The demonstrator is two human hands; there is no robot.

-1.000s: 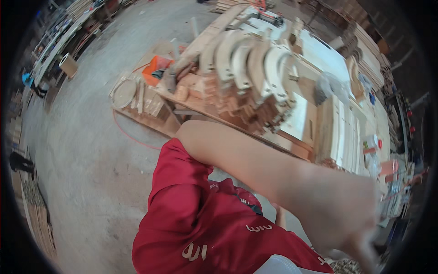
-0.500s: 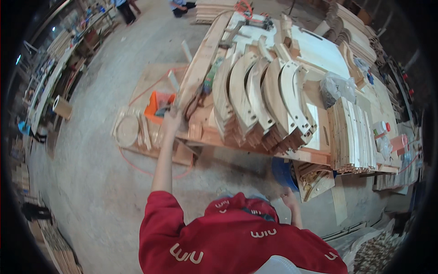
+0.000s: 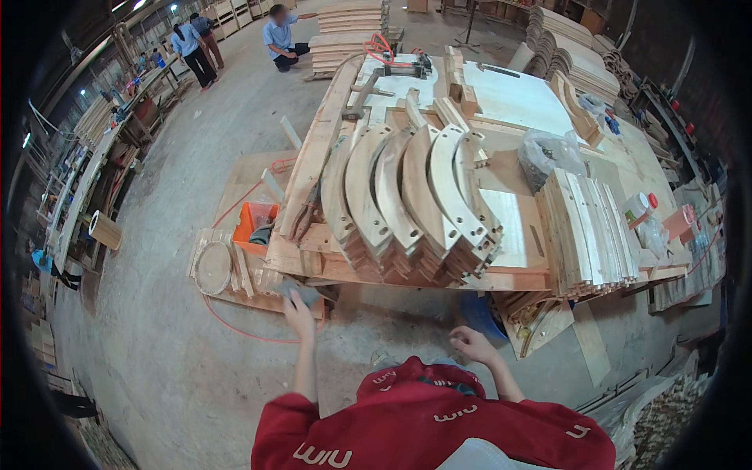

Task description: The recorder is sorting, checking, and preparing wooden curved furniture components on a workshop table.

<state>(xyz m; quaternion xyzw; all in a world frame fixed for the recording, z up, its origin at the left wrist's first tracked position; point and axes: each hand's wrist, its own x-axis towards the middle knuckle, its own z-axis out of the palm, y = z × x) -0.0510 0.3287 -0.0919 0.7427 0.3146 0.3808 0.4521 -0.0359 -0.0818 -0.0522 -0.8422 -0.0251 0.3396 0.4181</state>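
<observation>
My left hand [image 3: 298, 315] is closed on a soft-looking grey piece [image 3: 301, 291], possibly a sanding pad, just off the near left corner of the workbench [image 3: 501, 280]. Its exact kind cannot be made out. My right hand [image 3: 472, 345] hangs in front of the bench with loosely curled fingers, and nothing shows in it. Ahead on the bench stand stacks of curved wooden pieces [image 3: 417, 192] with drilled holes at their ends. Beyond my left hand, an orange bin [image 3: 249, 242] holds dark grey items.
A low board with a round wooden piece [image 3: 214, 267] and a red hose [image 3: 235, 329] lies left of the bench. Wooden slats [image 3: 587, 231] and a plastic bag [image 3: 548, 153] sit on the right. Below is a blue tub [image 3: 478, 313]. A person [image 3: 280, 37] crouches far off.
My left hand has come back from beside the orange bin toward me, now with the grey piece in it. My right hand has risen and moved left. The view has tilted up.
</observation>
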